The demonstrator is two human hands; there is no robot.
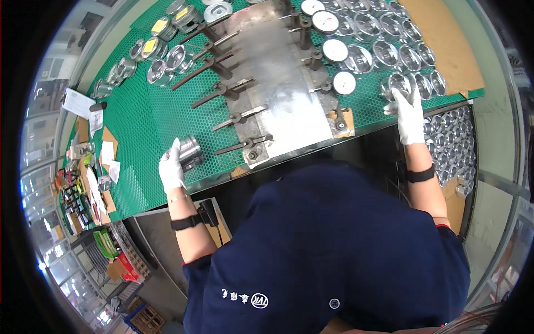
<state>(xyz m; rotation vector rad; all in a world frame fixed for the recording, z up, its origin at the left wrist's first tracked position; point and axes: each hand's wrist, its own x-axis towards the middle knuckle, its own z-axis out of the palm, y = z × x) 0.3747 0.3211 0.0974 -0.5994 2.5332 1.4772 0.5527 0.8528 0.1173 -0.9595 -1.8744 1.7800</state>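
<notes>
My left hand (170, 167), in a white glove, grips a shiny metal cylinder part (190, 151) just above the green mat (144, 122) near the bench's front edge. My right hand (409, 116), also gloved, reaches to the right end of the bench and closes on another shiny metal part (398, 83) at the near end of a row. Between the hands lies a grey steel plate (283, 94) with lever clamps (243, 145) along its left side and round white dial gauges (344, 82) along its right.
Several more metal parts (389, 39) stand in rows at the back right beside a brown board (445, 44), and others (161, 67) at the back left. A crate of parts (451, 146) sits below the bench on the right. Papers and small items (94, 167) clutter the left.
</notes>
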